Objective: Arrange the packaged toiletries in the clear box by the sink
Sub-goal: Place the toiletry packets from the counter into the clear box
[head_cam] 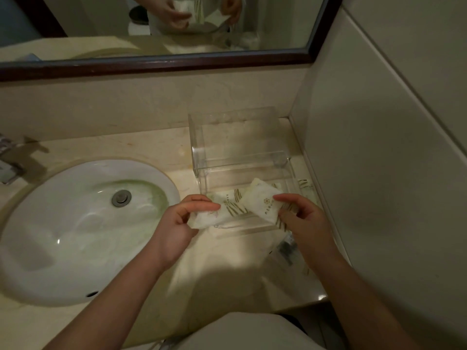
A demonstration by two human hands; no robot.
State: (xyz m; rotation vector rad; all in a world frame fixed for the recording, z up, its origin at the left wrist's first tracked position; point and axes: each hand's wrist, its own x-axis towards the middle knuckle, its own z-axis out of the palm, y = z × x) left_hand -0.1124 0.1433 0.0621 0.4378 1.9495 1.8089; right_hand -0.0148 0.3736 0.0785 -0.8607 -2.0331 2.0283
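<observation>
Item 1. White garment [242, 332], at the very bottom edge, nearest to me.

Item 2. My left hand [177, 223], over the countertop [164, 147] between the sink and the box. Its thumb and curled fingers are pinching the near end of a soft packet [217, 216]. The packet is white and crinkled, and is showing olive-green stripes and a small printed emblem with a line of text too small to read.

Item 3. My right hand [307, 223], just in front of the box's near right corner. It is gripping a second packet [264, 204] of the same kind, thumb on top and fingers underneath. This packet is tilting up and away, and its emblem is facing me. The two packets are overlapping at their inner ends, over the front of the box.

Item 4. Small dark object [288, 248], lying on the counter beside my right wrist; too dim to identify.

Item 5. Clear box [227, 137], standing on the counter to the right of the sink and close to the tiled side wall [379, 147]. A further striped packet [307, 186] is showing at its right edge; I cannot tell whether it is lying inside or just outside.

Item 6. White oval sink [63, 236], with its metal drain [121, 198]; a chrome tap [10, 168] is showing at the far left.

Item 7. Dark-framed mirror [151, 26], farthest away, reflecting both hands and the packets.
</observation>
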